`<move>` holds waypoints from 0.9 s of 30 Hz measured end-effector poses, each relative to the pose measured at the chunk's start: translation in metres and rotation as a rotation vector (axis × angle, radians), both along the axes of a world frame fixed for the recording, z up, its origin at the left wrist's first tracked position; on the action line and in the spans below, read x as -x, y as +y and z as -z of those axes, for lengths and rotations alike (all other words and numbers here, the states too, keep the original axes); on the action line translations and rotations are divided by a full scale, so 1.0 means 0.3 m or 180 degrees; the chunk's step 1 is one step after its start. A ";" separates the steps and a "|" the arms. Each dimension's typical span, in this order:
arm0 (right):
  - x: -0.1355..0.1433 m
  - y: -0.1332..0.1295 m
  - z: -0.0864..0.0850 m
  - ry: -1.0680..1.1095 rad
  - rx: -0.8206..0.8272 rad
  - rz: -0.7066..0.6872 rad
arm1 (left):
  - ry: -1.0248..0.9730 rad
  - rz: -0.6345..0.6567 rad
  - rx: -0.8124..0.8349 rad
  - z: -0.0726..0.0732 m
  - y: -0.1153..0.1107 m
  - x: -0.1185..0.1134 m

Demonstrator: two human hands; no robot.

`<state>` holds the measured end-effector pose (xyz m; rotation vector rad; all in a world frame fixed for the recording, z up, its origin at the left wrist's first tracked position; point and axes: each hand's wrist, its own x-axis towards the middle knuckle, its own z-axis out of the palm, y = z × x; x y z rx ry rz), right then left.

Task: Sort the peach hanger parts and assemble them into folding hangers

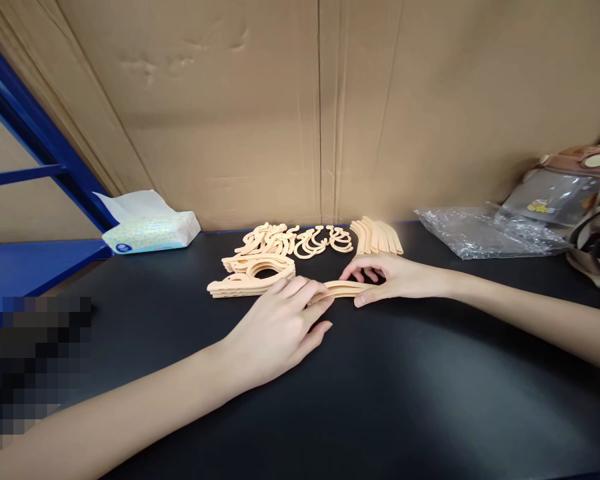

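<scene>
Curved beige plastic pieces (347, 289) lie at the middle of the black table, between my two hands. My right hand (383, 279) grips their right end, with thumb in front and fingers behind. My left hand (287, 323) is palm down with its fingers apart, the fingertips at the left end of those pieces; whether it grips them is hidden. Just behind and left of my left hand is a stack of beige frame-like pieces (240, 287). Loose beige hooks (310, 243) lie behind, and a row of curved beige arms (377, 237) stands behind my right hand.
A tissue pack (153, 230) sits at the back left, near a blue metal frame (35, 127). Clear plastic wrap (485, 233) and a transparent bottle with a brown lid (555, 193) are at the back right. Cardboard (220, 120) stands behind the black table (380, 400).
</scene>
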<state>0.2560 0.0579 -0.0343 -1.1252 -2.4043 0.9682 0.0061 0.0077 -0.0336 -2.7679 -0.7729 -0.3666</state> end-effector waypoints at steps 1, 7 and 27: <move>-0.001 0.001 0.001 0.0010 -0.0014 -0.0015 | 0.0028 -0.0011 -0.0024 -0.001 0.000 0.000; -0.002 0.005 0.004 0.0049 0.0081 0.0030 | 0.0018 0.0087 -0.0233 0.005 -0.007 0.001; -0.009 0.016 0.012 0.0122 0.0056 0.0013 | -0.0089 0.0035 -0.0003 0.013 0.001 0.009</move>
